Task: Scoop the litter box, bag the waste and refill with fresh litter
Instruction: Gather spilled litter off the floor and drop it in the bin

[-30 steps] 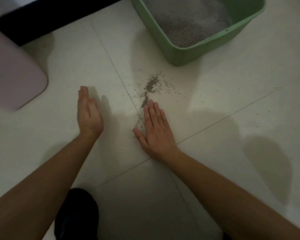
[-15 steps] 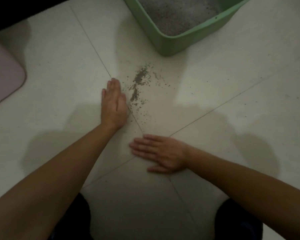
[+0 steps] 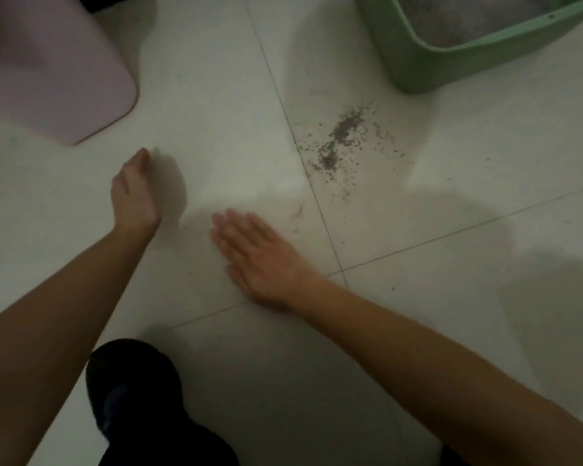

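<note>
floor pale tiles | pink thing 10 o'clock | green litter box 1 o'clock | right hand middle, flat, fingers straight, empty, likely to sweep | left hand 9 o'clock, on edge, empty, like a wall | spilled litter just under box, apart from both hands

Dim light, soft shadows, slight motion blur.

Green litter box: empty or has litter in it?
Has litter: grey granules cover the visible inside of the litter box. Fill level: cannot tell, box is cropped.
</note>
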{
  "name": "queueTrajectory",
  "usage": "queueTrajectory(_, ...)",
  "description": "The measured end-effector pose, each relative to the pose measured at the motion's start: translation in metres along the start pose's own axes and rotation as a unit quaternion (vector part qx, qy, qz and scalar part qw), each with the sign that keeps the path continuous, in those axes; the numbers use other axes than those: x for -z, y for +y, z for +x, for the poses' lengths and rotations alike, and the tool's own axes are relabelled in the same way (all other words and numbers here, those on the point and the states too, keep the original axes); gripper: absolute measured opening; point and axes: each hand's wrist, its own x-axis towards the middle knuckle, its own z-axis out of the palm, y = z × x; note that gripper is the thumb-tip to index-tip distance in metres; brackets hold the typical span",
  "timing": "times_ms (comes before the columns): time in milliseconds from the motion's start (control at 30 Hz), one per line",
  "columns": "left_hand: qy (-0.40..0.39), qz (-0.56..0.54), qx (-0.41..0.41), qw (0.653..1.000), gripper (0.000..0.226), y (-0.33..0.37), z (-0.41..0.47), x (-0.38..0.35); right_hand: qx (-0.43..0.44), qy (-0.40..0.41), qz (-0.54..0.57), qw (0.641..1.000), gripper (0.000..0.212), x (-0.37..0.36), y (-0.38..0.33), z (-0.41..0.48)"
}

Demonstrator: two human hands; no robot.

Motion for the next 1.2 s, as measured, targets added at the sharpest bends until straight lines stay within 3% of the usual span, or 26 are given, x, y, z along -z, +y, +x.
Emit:
queueTrajectory(133,0.048,-0.031,0.04,0.998,0.054,-0.014,-0.002,0.009,0.103,-0.06,-0.028,0.992,0.06,-0.024,-0.044,0.01)
queueTrajectory(233,0.055,-0.017,0.015,0.998,0.057,-0.014,-0.013,-0.002,0.096,-0.063,-0.045,0.992,0.062,-0.018,-0.017,0.012)
queueTrajectory(400,0.001,0.018,-0.034,0.999,0.075,0.004,-0.029,-0.04,-0.045,-0.023,-0.039,0.998,0.064,0.012,0.075,0.003)
queueTrajectory(600,-0.055,0.023,-0.132,0.989,0.065,0.041,-0.041,-0.097,-0.083,0.025,-0.03,0.996,0.062,0.041,0.129,-0.015)
queueTrajectory(733,-0.089,0.014,-0.155,0.984,0.061,0.045,-0.033,-0.106,-0.266,0.06,0.045,0.961,0.067,0.063,0.192,-0.024)
queueTrajectory(800,-0.098,0.02,-0.163,0.982,0.059,0.042,-0.031,-0.103,-0.312,0.054,0.048,0.947,0.07,0.067,0.215,-0.019)
queueTrajectory(900,-0.105,0.037,-0.179,0.978,0.059,0.036,-0.029,-0.099,-0.278,0.02,0.033,0.96,0.073,0.068,0.219,0.012)
queueTrajectory(1000,-0.098,0.038,-0.181,0.978,0.059,0.039,-0.03,-0.1,-0.178,-0.014,0.021,0.984,0.073,0.06,0.189,0.033)
queueTrajectory(1133,-0.104,0.012,-0.181,0.978,0.06,0.046,-0.026,-0.102,-0.06,-0.037,0.017,0.997,0.071,0.041,0.136,0.016)
queueTrajectory(1200,-0.117,0.025,-0.196,0.973,0.061,0.051,-0.02,-0.106,-0.05,-0.031,0.024,0.998,0.069,0.04,0.131,0.001)
